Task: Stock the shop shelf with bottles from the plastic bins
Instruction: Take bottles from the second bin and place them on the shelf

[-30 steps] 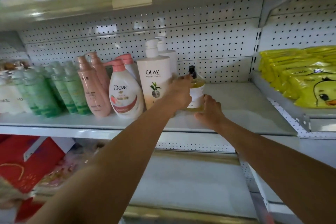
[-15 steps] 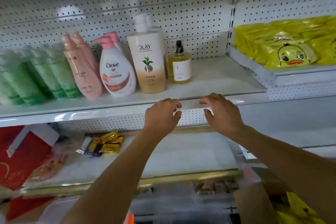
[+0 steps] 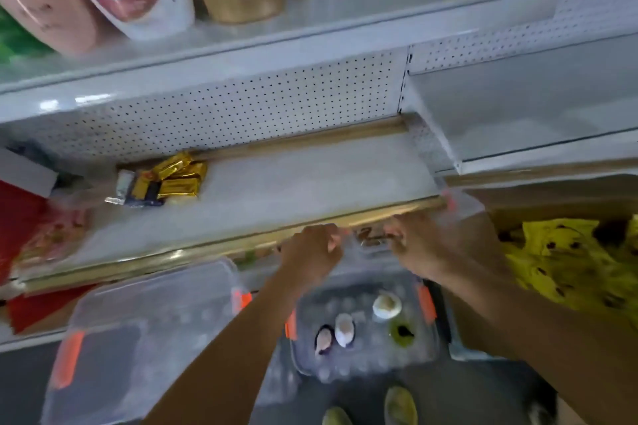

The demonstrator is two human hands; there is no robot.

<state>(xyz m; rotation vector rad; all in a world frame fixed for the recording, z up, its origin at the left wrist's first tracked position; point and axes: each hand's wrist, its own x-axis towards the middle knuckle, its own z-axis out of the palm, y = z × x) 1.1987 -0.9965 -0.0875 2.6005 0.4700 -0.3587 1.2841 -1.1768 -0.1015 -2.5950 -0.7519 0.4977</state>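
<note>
Clear plastic bin [image 3: 362, 359] below — both hands' fingers loosely curled (holding nothing).

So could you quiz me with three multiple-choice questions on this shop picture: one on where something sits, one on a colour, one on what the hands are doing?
1. Where do the gold-wrapped packets lie?
A. in a bin on the floor
B. on the lower shelf, towards its left
C. beside the bottles on the upper shelf

2. What colour are the latches on the clear plastic bins?
A. orange
B. blue
C. green

3. What are the left hand and right hand holding?
A. one bottle each
B. one bottle between them
C. no bottle

Answers: 1 B, they lie by the pegboard back; 2 A, the clips on the bin rims show orange; 3 C, both hands reach down near the shelf edge, above the bins, with no bottle in them.
</note>
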